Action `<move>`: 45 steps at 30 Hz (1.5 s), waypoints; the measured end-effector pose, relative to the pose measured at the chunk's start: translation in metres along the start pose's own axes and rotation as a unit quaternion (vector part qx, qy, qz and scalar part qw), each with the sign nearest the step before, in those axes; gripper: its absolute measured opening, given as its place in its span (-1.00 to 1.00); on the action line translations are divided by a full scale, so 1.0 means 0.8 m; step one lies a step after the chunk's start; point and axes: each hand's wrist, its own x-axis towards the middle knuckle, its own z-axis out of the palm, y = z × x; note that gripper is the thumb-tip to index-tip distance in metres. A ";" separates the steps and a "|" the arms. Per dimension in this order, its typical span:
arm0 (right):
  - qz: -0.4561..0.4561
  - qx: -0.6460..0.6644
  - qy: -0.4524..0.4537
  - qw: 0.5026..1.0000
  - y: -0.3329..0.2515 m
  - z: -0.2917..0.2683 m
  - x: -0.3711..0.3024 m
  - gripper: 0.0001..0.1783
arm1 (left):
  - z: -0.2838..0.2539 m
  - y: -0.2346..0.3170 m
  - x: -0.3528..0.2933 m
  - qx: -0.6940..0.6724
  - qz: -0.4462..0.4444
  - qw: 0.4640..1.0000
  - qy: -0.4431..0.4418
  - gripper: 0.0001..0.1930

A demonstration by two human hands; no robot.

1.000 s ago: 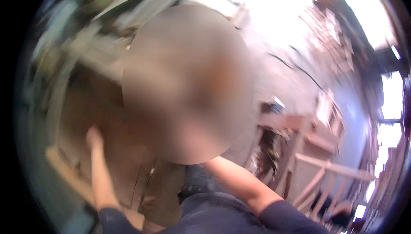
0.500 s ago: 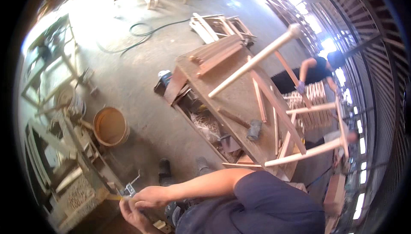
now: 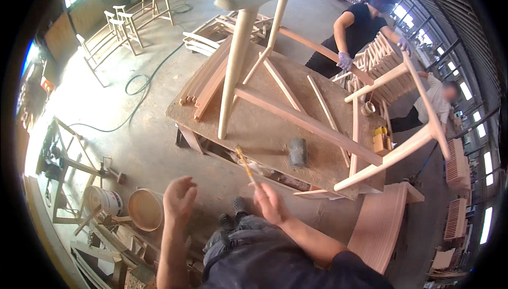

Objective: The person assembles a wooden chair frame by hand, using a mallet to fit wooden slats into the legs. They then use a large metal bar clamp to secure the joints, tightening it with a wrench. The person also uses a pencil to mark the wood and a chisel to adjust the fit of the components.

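One brush (image 3: 246, 165) handle end hidden inside right hand (image 3: 269, 204)

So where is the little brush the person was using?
In the head view the brush is pinched in the right hand, low in the middle of the picture. It points up toward the workbench edge, near the dark mallet head.
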 end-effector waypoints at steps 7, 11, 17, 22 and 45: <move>-0.099 -0.099 0.225 0.964 -0.039 -0.048 0.128 -0.55 | 0.062 0.133 0.197 0.115 0.167 0.977 -0.068 -0.35; -0.106 -0.131 0.238 0.957 -0.061 -0.044 0.191 -0.54 | 0.121 0.199 0.327 0.200 0.276 0.939 -0.039 -0.14; 0.021 0.019 0.238 0.971 -0.045 -0.002 0.243 -0.72 | 0.208 0.240 0.438 0.049 0.226 0.954 -0.191 -0.49; 0.028 0.082 0.321 0.943 -0.033 0.040 0.263 -0.63 | 0.217 0.224 0.457 0.017 0.239 0.949 -0.208 -0.77; -0.017 -0.067 0.359 0.931 0.008 0.131 0.222 -0.51 | 0.220 0.216 0.460 0.008 0.287 0.942 -0.173 -0.78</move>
